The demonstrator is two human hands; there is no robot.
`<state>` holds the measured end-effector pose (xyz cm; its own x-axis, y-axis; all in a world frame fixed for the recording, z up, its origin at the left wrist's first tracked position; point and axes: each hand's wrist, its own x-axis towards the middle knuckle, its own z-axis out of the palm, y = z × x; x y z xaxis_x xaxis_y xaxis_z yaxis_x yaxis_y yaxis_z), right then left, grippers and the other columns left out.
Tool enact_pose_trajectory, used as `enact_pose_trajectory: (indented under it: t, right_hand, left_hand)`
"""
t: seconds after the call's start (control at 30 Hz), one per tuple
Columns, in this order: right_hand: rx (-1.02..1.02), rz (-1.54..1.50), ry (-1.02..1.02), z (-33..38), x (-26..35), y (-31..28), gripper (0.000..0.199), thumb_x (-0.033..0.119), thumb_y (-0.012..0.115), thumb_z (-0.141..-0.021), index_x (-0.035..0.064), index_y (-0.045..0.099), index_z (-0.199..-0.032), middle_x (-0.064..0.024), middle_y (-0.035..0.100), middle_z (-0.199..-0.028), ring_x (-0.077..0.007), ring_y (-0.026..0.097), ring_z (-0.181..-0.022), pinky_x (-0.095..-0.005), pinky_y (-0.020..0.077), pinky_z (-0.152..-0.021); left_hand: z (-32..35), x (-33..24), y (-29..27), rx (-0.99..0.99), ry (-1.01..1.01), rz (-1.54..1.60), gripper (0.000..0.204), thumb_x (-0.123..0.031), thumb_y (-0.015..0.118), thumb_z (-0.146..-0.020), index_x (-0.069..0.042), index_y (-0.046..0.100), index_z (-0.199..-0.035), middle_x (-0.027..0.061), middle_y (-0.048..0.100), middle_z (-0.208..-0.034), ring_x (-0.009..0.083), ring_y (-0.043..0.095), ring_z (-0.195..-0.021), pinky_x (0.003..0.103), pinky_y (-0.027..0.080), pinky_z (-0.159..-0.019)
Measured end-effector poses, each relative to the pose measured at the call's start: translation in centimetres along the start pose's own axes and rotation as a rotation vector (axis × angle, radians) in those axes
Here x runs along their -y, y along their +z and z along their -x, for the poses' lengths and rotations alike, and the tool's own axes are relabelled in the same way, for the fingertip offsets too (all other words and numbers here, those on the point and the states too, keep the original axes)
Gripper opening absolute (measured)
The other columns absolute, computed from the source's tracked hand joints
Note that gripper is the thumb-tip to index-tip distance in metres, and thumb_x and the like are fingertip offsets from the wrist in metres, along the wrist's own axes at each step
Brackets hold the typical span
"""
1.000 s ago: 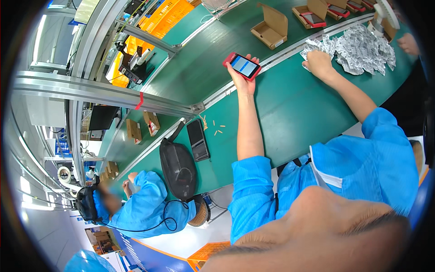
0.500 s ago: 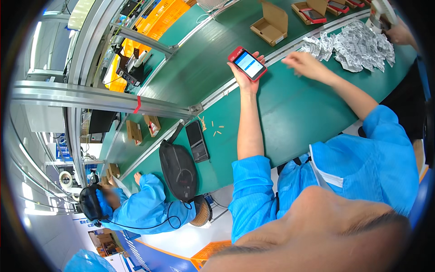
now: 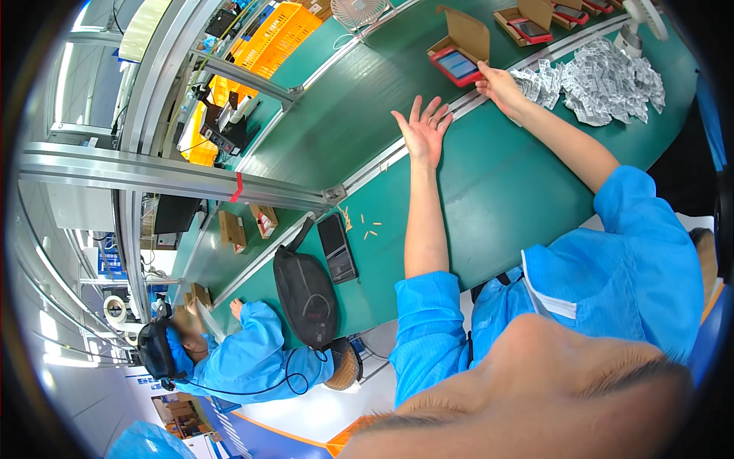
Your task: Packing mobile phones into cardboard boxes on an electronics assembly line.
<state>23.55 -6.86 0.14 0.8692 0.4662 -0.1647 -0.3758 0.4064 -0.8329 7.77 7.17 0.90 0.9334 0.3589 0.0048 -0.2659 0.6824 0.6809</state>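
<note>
A red handheld terminal (image 3: 457, 66) with a lit screen is gripped at its near right corner by my right hand (image 3: 501, 90). It is over the front of an open cardboard box (image 3: 464, 34); whether it touches the box I cannot tell. Palm up with fingers spread, my left hand (image 3: 425, 134) is empty above the near edge of the green conveyor belt (image 3: 336, 115). To the right of my right hand lies a heap of small white printed packets (image 3: 612, 80) on the green worktable (image 3: 505, 183).
More open boxes with red terminals (image 3: 529, 30) line the belt at the far right. A black bag (image 3: 306, 294), a dark folding case (image 3: 336, 246) and several small tan sticks (image 3: 371, 229) lie on the left. Beyond, a co-worker in blue (image 3: 245, 352) sits at the table. A metal post (image 3: 176, 172) crosses the left.
The red terminal has passed from my left hand to my right and moved right to the open box. My left hand has opened. The other person's hand by the packets has left the view.
</note>
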Motion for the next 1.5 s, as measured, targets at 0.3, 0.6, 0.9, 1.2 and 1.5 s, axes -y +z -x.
enact_pose_trajectory:
  t: [0.3,0.6,0.9,1.2,1.5]
  right_hand:
    - [0.677,1.224,-0.81,9.3,-4.1,0.8,0.014,0.021,0.055,-0.085,0.0083,0.061,-0.088,-0.0092,0.059,-0.083,-0.0236,0.058,-0.078,-0.0346,0.045,-0.067]
    - [0.998,1.016,-0.801,11.0,-4.8,1.0,0.011,0.019,0.057,-0.086,0.008,0.059,-0.088,-0.0104,0.055,-0.086,-0.031,0.058,-0.076,-0.0414,0.0466,-0.066]
    - [1.033,0.97,-0.791,11.3,-4.1,1.2,0.014,0.02,0.054,-0.089,0.0067,0.059,-0.09,-0.0086,0.054,-0.085,-0.0279,0.057,-0.078,-0.0395,0.0464,-0.072]
    - [1.055,0.96,-0.762,11.2,-4.0,1.2,0.013,0.017,0.055,-0.087,0.0049,0.059,-0.086,-0.0096,0.054,-0.086,-0.0281,0.058,-0.08,-0.0395,0.0463,-0.068]
    - [1.073,0.989,-0.745,11.0,-4.2,1.2,0.014,0.019,0.053,-0.089,0.0062,0.059,-0.089,-0.0075,0.053,-0.085,-0.0255,0.057,-0.079,-0.0387,0.0454,-0.074]
  left_hand:
    - [-0.8,0.6,-0.7,0.007,-0.021,-0.037,0.082,-0.062,0.038,-0.089,0.001,0.022,-0.14,0.0279,0.04,-0.13,0.0387,0.045,-0.118,0.049,0.039,-0.1]
    - [-0.7,1.9,0.1,-0.047,0.054,-0.346,0.055,-0.032,0.05,-0.095,0.008,0.036,-0.129,0.0267,0.052,-0.117,0.0337,0.055,-0.108,0.043,0.045,-0.096]
    - [-0.5,1.9,0.2,-0.031,0.069,-0.423,0.048,-0.027,0.052,-0.094,0.008,0.039,-0.125,0.0231,0.055,-0.11,0.0303,0.057,-0.103,0.04,0.048,-0.093]
    - [-0.6,2.0,0.5,-0.061,0.072,-0.463,0.046,-0.024,0.05,-0.096,0.008,0.039,-0.126,0.0206,0.054,-0.11,0.0273,0.058,-0.101,0.038,0.048,-0.094]
    - [-0.2,1.8,0.8,-0.064,0.083,-0.496,0.044,-0.023,0.051,-0.095,0.007,0.04,-0.125,0.0201,0.055,-0.109,0.0264,0.058,-0.1,0.038,0.048,-0.094]
